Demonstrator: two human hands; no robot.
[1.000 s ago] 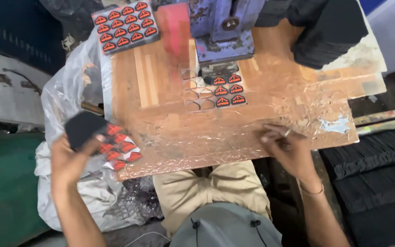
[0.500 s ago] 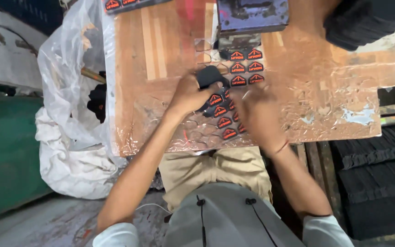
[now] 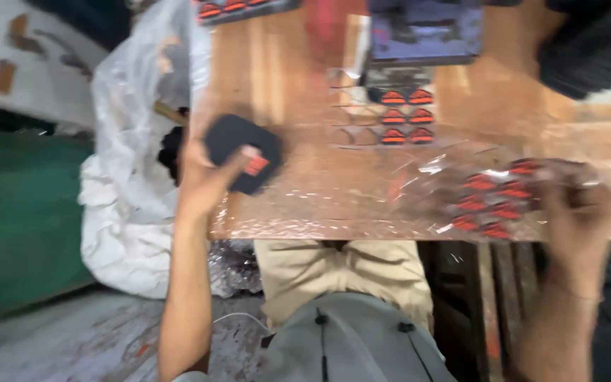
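Note:
My left hand (image 3: 206, 177) grips a stack of black pads (image 3: 243, 150) with a red mark, over the left edge of the wooden table (image 3: 298, 92). My right hand (image 3: 574, 205) holds a clear plastic sheet with red and black patches (image 3: 493, 198) at the table's right front edge. Further back on the table lies another clear sheet with several red and black patches (image 3: 404, 117), in front of a blue machine (image 3: 426, 32). The picture is blurred.
A large clear and white plastic bag (image 3: 132, 177) hangs left of the table. Another sheet of red patches (image 3: 231, 8) lies at the back left. A black pile (image 3: 588, 49) sits at the back right. My knees in beige trousers (image 3: 341, 272) are under the table.
My hands, together over the patches at the table's middle half a second ago, have parted: the left carried the black pads left, the right pulled a sheet of patches right.

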